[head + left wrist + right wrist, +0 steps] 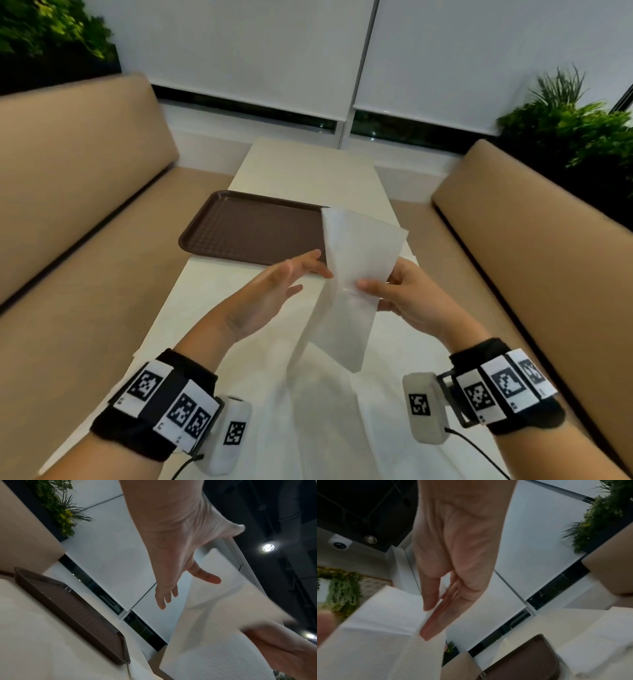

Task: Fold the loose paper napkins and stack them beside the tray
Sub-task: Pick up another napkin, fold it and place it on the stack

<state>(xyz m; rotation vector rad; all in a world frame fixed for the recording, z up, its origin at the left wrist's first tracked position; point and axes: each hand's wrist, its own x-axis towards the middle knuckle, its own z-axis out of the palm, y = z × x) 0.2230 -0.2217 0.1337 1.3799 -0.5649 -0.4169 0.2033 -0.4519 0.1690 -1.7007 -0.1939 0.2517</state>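
A white paper napkin (356, 260) hangs unfolded in the air above the table, creased across its middle. My right hand (394, 291) pinches it at the crease between thumb and fingers; the right wrist view shows the napkin (385, 628) caught between thumb and forefinger (431, 626). My left hand (291, 277) is just left of the sheet, fingers spread and straight, fingertips near its left edge. In the left wrist view the left hand (171, 588) holds nothing beside the napkin (214, 635). More loose napkins (308, 418) lie flat on the table below.
A brown plastic tray (253, 229) sits on the cream table (308, 164), beyond my hands and left of the napkin. Tan bench seats (85, 192) flank the table on both sides. Plants stand at the far left and right, window blinds behind.
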